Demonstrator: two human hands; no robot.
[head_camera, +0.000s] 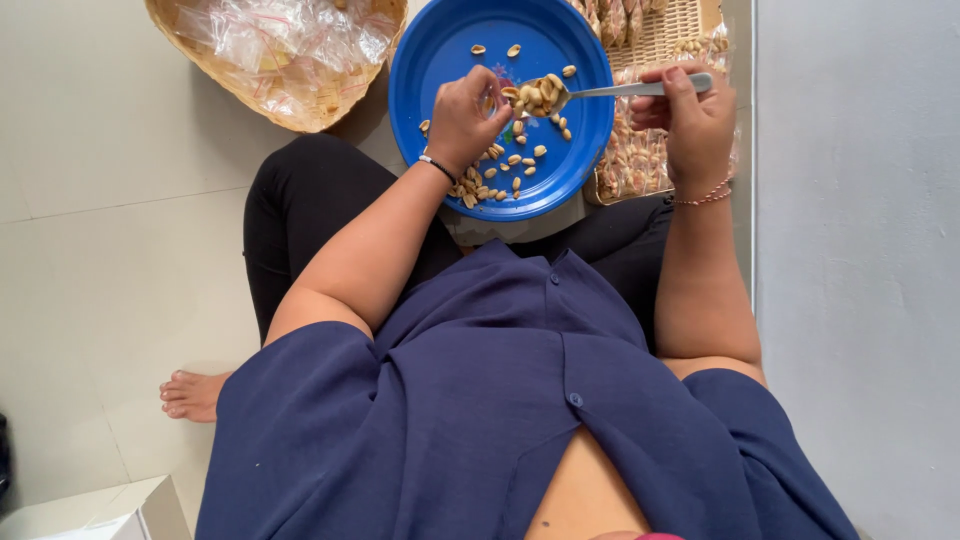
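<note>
While the person sits on the pale tiled floor with legs folded, the right hand (690, 115) grips the handle of a metal spoon (620, 90), thumb on top and fingers curled under it. The spoon lies nearly level and reaches out from that hand toward the other one, its bowl heaped with peanuts (535, 95): pale tan, skinless, many of them split into halves, glossy where the light catches them. The left hand (465, 115) is closed narrow, fingertips pinched together right at the spoon's bowl; whether they hold a nut or something thin I cannot tell. Under both the spoon and the left hand sits a round blue plate (580, 150), bright and shallow, with more of the same nuts scattered loose across it, thickest just below the left wrist. A dark band circles that wrist, and a thin pink bracelet the right one. Beneath the right hand lies a woven tray (665, 30) with small clear packets of nuts (635, 160) on it. Beyond the left hand, well apart from it, stands a woven basket (330, 105) full of empty clear plastic bags (290, 40).
</note>
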